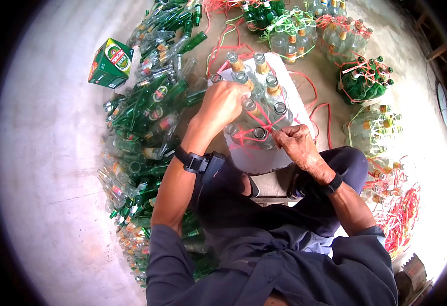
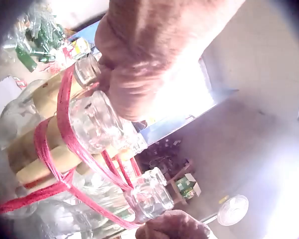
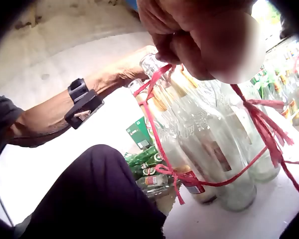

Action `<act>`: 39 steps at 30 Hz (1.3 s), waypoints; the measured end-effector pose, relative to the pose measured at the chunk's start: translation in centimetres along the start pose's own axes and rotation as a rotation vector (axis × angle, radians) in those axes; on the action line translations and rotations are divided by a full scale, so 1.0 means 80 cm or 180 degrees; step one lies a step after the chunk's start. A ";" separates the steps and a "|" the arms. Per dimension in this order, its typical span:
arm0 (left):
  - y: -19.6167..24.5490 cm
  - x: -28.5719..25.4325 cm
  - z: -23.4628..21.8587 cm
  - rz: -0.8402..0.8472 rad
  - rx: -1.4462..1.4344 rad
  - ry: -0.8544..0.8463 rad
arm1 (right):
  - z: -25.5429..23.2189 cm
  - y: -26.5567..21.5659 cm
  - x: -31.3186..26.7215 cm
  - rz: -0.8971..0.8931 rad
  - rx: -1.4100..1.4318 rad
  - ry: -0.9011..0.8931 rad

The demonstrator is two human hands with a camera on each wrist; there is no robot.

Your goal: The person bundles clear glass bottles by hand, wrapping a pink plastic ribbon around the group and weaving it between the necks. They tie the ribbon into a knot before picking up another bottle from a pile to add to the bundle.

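Clear glass bottles [image 1: 273, 91] stand upright in a tight cluster on a white board [image 1: 256, 162] before the person. Red plastic twine [image 2: 65, 107] loops round their necks and crosses between them. My left hand [image 1: 222, 104] is curled over the necks on the left side, gripping at a bottle neck [image 2: 87, 69]; its fingertips are partly hidden. At the near right of the cluster, my right hand [image 1: 299, 145] pinches the twine. In the right wrist view, a knotted strand [image 3: 174, 175] hangs round the lower bodies, with another twine bunch [image 3: 261, 122] to the right.
Loose green and clear bottles [image 1: 147, 109] pile up along the left. A green beer carton [image 1: 112, 64] lies beyond them. Tied bottle bundles [image 1: 366, 79] stand at the back and right. More red twine [image 1: 399, 219] lies heaped at the right; a fan [image 1: 442, 105] is at the far right.
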State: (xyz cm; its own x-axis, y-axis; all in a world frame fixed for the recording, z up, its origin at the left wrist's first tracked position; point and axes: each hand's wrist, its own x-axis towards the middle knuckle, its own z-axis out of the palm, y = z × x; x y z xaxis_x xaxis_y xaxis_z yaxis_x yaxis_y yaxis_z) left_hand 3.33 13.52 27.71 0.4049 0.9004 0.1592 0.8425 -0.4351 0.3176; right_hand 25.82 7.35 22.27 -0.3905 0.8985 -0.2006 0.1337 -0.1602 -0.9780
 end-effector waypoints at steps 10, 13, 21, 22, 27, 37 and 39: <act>0.085 -0.064 0.008 0.0225 0.0097 0.0294 | 0.004 0.007 -0.009 -0.0086 -0.0457 -0.0088; 0.086 -0.070 0.032 0.0052 0.0583 0.0451 | 0.009 0.005 -0.013 -0.0148 -0.0338 0.0037; 0.098 -0.074 0.042 -0.0177 0.0683 0.0806 | 0.006 0.012 -0.024 -0.0329 -0.0637 0.0273; 0.098 -0.074 0.043 -0.0182 0.0680 0.0827 | 0.003 0.015 -0.027 -0.0340 -0.0655 0.0269; 0.094 -0.079 0.045 -0.0159 0.0656 0.0867 | -0.004 0.014 -0.036 -0.0317 -0.0715 0.0269; 0.101 -0.079 0.049 -0.0400 0.0748 0.0733 | 0.011 0.041 -0.034 -0.0312 -0.0602 0.0139; 0.106 -0.077 0.050 -0.0611 0.0777 0.0690 | 0.009 0.029 -0.041 -0.0285 -0.0545 0.0274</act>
State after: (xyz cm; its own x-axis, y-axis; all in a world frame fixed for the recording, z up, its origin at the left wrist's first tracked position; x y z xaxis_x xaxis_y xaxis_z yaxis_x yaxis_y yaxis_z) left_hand 9.40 4.28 25.65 0.1687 0.9320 0.3209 0.9662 -0.2208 0.1331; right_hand 26.72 3.74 20.63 -0.3294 0.9388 -0.1006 0.2577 -0.0131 -0.9661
